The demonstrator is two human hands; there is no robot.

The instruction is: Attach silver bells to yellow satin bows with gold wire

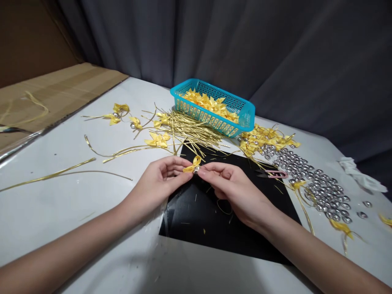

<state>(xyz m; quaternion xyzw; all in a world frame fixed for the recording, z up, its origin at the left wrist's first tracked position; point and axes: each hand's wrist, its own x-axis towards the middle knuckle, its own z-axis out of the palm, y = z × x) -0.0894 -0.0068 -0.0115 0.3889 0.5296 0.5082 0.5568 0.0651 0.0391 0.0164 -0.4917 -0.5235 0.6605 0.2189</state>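
Both hands (L hand (173,173), R hand (222,177)) pinch a yellow ribbon bow (193,164) w/ silver bead (196,169) btwn fingertips, above black mat (196,220) on white tabletop (113,249). Blue basket (251,116) of bows behind; loose beads (324,188) at R.

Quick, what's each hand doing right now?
Left hand: closed on the yellow bow.
Right hand: closed, fingertips at the bow's silver bell.

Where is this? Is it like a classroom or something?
Probably a craft table, though I can't tell whose room it's in. There's a blue basket of yellow ribbon bows, a pile of shiny silver bells or beads, and small pink-handled snips.
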